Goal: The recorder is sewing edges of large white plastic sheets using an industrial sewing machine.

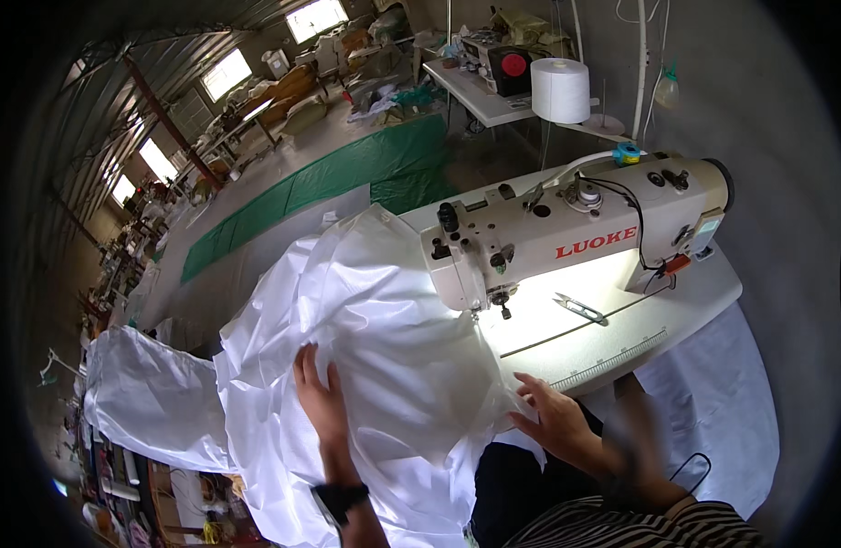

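Note:
A large sheet of shiny white fabric [393,384] lies bunched in folds over the left of the table and hangs down toward my lap. Its right part reaches under the needle area of a white sewing machine [576,242]. My left hand [322,395] rests on the fabric's left half, thumb and fingers spread. At the fabric's right edge, by the table's front rim, is my right hand [559,422]. Its thumb and fingers are apart, and the fingertips touch or nearly touch the cloth. Thread snips [580,309] lie on the lit machine bed, right of the needle.
A large white thread cone [560,91] stands behind the machine, near a side table [484,99] bearing a dark box. More white fabric hangs at the right [722,402] and at the far left [155,397]. Green sheeting [320,183] lies beyond the machine.

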Tool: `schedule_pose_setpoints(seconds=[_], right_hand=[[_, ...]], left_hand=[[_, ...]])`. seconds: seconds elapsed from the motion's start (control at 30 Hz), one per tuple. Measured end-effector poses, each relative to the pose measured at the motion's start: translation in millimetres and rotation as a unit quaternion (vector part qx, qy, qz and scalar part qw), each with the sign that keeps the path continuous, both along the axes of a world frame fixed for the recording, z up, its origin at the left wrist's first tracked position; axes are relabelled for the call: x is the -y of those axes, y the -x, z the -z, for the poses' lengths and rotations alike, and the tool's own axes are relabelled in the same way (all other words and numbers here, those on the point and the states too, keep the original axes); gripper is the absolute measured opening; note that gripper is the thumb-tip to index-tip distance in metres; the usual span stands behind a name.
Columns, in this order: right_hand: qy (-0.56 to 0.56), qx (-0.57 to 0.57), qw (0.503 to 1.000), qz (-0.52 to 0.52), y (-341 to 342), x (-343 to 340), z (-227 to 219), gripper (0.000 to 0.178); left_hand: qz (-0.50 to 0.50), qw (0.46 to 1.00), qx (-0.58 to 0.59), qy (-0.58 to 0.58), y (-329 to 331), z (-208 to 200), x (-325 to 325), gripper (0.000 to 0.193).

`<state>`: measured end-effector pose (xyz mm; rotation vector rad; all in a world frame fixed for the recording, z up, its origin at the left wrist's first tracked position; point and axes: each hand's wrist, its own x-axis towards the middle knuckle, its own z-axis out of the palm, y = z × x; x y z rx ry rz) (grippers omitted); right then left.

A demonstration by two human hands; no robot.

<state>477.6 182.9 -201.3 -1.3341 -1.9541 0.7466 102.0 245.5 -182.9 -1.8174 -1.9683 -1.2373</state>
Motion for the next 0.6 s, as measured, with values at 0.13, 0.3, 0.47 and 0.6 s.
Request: schedule_pose_setpoints(seconds=[0.13, 0.3, 0.47, 0.6], right_hand=[[0.132, -0.035, 0.989, 0.050, -24, 60, 36, 0.063], [0.257, 0.027, 0.966, -0.002, -20, 70, 85, 0.048], [0.163, -0.050, 0.966, -0.195, -41, 95, 59, 0.030], [0.346, -0.012, 0.914, -0.213, -81, 113, 21, 0.029]], left_hand=[[0.097, 0.984, 0.133, -0.063, -132, 56, 170, 0.039], [-0.076, 0.987, 0.108, 0.093, -199, 157, 207, 0.052], [0.039, 0.827, 0.529, 0.186, -171, 122, 232, 0.014], [0.029, 0.785, 0.551, 0.282, -161, 68, 262, 0.010]])
